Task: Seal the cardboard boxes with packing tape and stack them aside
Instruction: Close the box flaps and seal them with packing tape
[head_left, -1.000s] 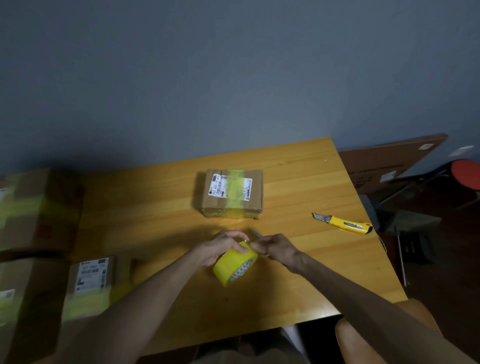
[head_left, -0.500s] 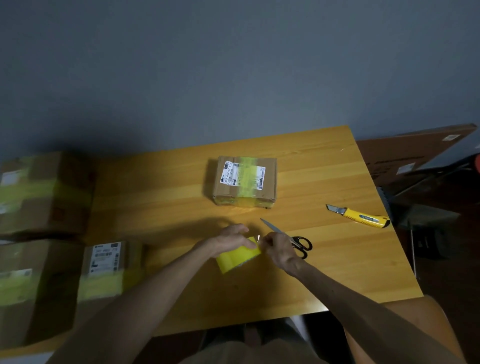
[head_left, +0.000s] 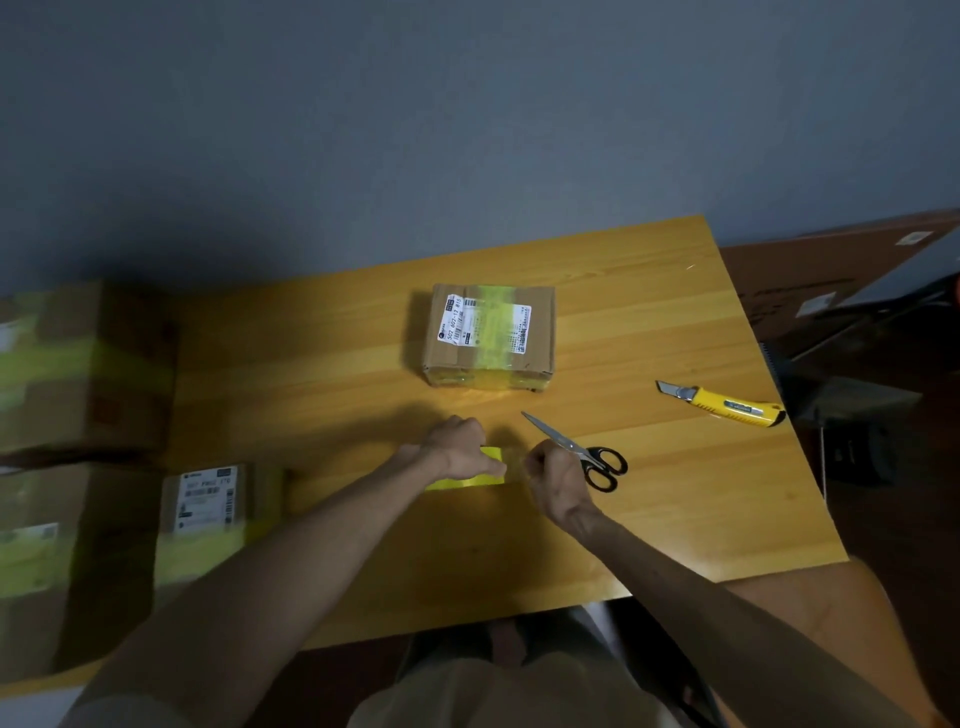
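Left hand (head_left: 457, 451) grips the tape roll (head_left: 467, 482); right hand (head_left: 553, 475) seemingly pinches the tape end (head_left: 512, 460); probably drawing a strip; cutting next needs the scissors (head_left: 582, 452) just beside it.

Small parcel-packing spot: wooden table (head_left: 649, 322), labelled parcels (head_left: 491, 335), scissors (head_left: 587, 457), utility knife (head_left: 727, 406), bare grey wall (head_left: 467, 130).

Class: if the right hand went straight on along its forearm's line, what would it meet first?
Probably the yellow tape roll gripped by the left hand, just ahead of the right hand; depth is unclear.
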